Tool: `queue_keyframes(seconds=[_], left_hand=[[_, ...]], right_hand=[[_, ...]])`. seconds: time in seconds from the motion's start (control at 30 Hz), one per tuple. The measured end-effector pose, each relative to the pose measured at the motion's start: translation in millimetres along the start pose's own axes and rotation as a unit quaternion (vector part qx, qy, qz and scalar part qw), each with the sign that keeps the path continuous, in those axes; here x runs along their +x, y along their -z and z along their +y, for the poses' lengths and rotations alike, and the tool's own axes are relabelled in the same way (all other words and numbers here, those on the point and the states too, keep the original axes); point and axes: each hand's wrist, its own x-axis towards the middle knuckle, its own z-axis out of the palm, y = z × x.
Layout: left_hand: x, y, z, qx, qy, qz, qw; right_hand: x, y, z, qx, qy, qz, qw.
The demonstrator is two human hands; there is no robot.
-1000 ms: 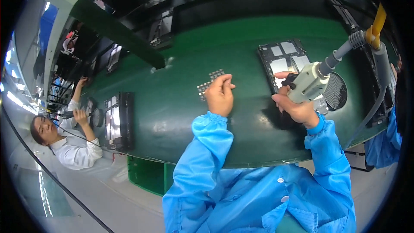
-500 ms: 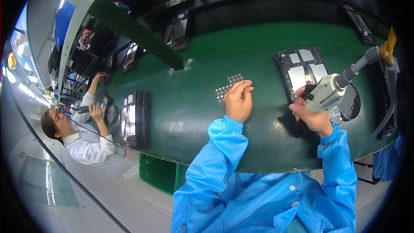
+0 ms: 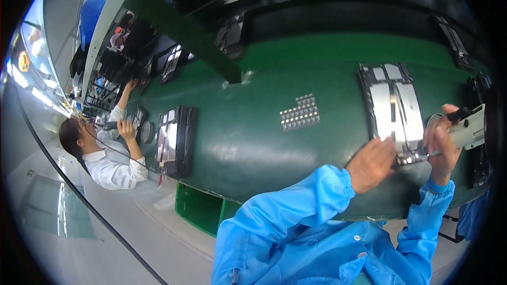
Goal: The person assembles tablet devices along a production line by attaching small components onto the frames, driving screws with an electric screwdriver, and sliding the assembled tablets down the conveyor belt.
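Grip closure cannot be determined for the left hand, now shifted from the component sheet to the near end of the flat device, where work is centred, or for the right hand, placed beside the pale tool.

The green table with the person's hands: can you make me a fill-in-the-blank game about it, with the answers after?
1. The person's sleeves are ____.
2. In the picture, the grid of small parts lies to the ____ of the black-framed panel.
3. The hand nearer the pale tool is the person's ____ one.
4. The co-worker wears a ____ top.

Missing words: blue; left; right; white.
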Motion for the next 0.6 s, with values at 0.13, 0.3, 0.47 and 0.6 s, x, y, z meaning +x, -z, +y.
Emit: queue_keyframes(seconds=[0.13,0.3,0.47,0.6], left_hand=[[38.5,17.7,-81.1,0.111,0.009,-0.014,0.994],[96.2,60.7,-177.0,0.166,0.138,-0.025,0.976],[116.7,88.9,-226.9,0.298,0.263,-0.186,0.898],[161.5,70.3,-192.0,0.190,0.190,-0.151,0.951]], right_hand=[[-9.4,-7.4,4.3,-0.029,-0.111,-0.032,0.993],[-16.2,3.1,16.5,-0.011,-0.185,-0.098,0.978],[-1.3,5.8,11.4,0.193,-0.277,-0.149,0.930],[4.2,18.4,11.0,0.111,-0.287,-0.177,0.935]])
